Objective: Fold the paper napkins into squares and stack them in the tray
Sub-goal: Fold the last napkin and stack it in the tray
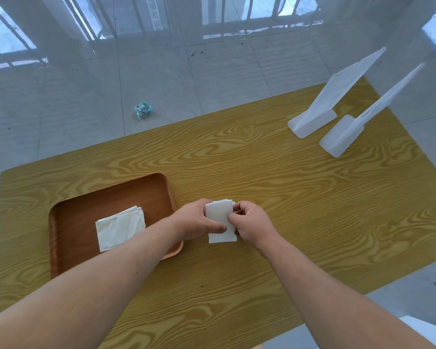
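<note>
A white paper napkin (220, 217), folded into a narrow rectangle, is held just above the wooden table (287, 197), right of the tray. My left hand (195, 221) grips its left edge, thumb across the front. My right hand (253, 224) pinches its right edge. A brown tray (73, 222) lies at the left, and a stack of folded white napkins (120, 226) rests in it. My left forearm crosses the tray's near right corner.
Two white plastic stands (337, 102) rise from the table's far right corner. A crumpled teal wrapper (143, 109) lies on the tiled floor beyond the table. A white object (428, 328) shows at the lower right edge.
</note>
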{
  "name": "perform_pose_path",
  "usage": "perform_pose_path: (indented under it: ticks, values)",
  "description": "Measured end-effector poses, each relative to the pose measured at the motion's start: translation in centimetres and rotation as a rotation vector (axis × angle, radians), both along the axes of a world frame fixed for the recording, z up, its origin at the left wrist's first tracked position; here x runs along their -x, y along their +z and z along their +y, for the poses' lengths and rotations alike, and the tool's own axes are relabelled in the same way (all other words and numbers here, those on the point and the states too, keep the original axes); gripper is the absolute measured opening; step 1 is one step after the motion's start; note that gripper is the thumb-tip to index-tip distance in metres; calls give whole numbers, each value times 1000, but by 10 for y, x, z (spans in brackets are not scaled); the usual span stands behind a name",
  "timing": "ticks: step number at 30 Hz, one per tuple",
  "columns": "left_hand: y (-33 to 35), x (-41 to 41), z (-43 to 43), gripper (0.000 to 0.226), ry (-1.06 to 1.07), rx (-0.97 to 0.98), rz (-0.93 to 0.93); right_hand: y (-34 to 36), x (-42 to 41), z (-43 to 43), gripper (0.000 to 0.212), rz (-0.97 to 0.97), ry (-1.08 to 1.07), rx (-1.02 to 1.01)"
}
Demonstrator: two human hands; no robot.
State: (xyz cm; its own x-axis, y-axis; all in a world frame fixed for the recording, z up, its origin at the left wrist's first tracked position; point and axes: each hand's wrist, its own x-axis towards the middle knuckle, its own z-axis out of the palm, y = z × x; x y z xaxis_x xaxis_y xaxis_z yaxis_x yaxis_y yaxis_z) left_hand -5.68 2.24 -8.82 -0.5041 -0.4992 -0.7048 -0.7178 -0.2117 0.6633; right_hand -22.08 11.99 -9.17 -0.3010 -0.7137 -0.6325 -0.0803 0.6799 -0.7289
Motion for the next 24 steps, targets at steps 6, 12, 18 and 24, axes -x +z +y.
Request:
perform_pose_path:
  ticks: [6, 12, 18, 24]
  values:
    - [-9, 2, 0, 37, 56, 176, -100, 3, -1, -5, 10, 148, -38, -37]
    - [-1, 0, 5, 40, -99, 609, -176, 3, 0, 0, 8, 478, 192, -64]
    - [-5, 1, 5, 37, -670, 806, -123, -5, 1, 7, 13, 687, 377, 51]
    - [-5, -5, 9, 42, -788, 959, -230, -4, 4, 10, 13, 760, 251, 157]
